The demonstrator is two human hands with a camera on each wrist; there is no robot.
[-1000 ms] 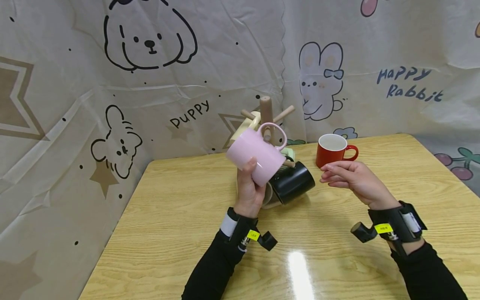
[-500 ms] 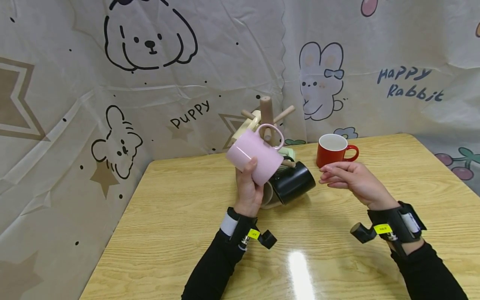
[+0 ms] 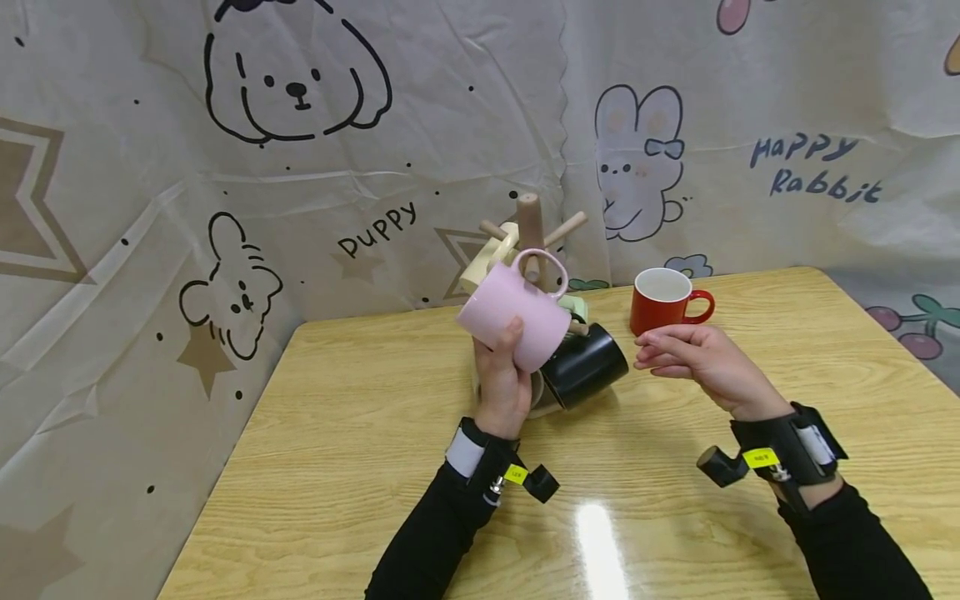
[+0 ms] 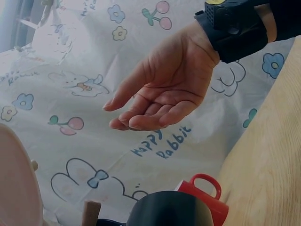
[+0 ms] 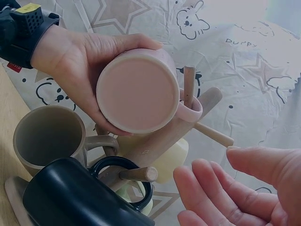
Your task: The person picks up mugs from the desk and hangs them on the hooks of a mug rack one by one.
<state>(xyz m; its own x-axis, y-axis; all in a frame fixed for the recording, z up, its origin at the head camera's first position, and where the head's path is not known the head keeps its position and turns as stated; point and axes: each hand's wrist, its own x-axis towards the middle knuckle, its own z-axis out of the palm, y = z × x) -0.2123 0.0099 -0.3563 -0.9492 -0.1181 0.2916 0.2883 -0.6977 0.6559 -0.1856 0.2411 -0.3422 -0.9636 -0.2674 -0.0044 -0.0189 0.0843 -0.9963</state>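
My left hand (image 3: pixel 501 379) grips a pink mug (image 3: pixel 517 317) by its body, in front of a wooden mug rack (image 3: pixel 529 218). The mug is tilted, its handle uppermost in the head view. In the right wrist view its base faces the camera, and a rack peg (image 5: pixel 188 82) overlaps the loop of the handle (image 5: pixel 192 114). The right hand (image 3: pixel 701 362) hovers over the table with loosely bent fingers and nothing in them. It is nearest to a red mug (image 3: pixel 651 312) and a black mug (image 3: pixel 585 367), whose handle hangs on a low peg (image 5: pixel 141 173).
A cream-yellow mug (image 3: pixel 486 262) hangs at the rack's back left. Partly hidden behind the black mug are a pale green mug (image 3: pixel 576 307) and a grey-brown mug (image 5: pixel 47 127). The red mug stands upright near the table's (image 3: pixel 360 467) back edge, before a printed cloth (image 3: pixel 420 100).
The left hand and the pink mug have shifted very slightly to the right. The right hand keeps almost the same place and pose.
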